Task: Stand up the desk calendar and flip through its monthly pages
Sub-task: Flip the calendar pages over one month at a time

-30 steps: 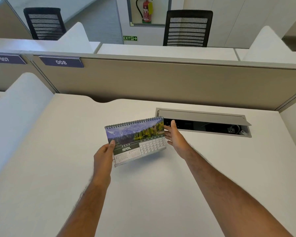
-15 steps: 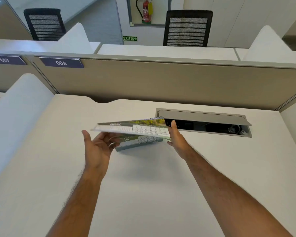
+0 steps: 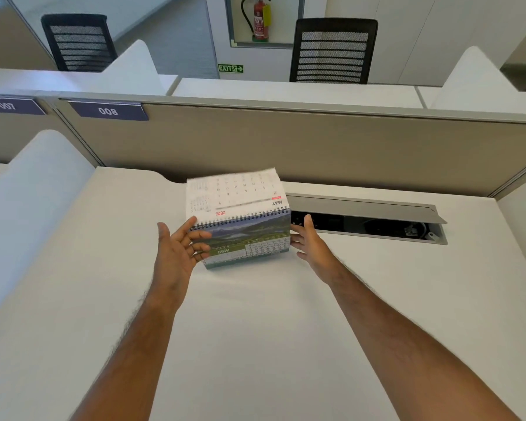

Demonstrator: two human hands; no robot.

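The spiral-bound desk calendar (image 3: 251, 235) stands on the white desk (image 3: 255, 335), its front page showing a green landscape and MAY. One loose page (image 3: 234, 192) is swung up above the spiral, blurred, its back printed with an upside-down MAY 2026. My left hand (image 3: 176, 253) is at the calendar's left edge, palm turned up and fingers spread, the thumb by the spiral. My right hand (image 3: 313, 250) holds the calendar's right edge, thumb raised.
An open grey cable tray (image 3: 368, 221) is sunk into the desk just right of the calendar. A beige partition (image 3: 316, 147) closes the far edge and a white curved divider (image 3: 28, 202) the left side. Two black chairs (image 3: 331, 50) stand beyond.
The APRIL page has been flipped up and over the spiral, exposing MAY. My left hand let go of the page and opened. The calendar now stands on the desk; my right hand stayed at its right edge.
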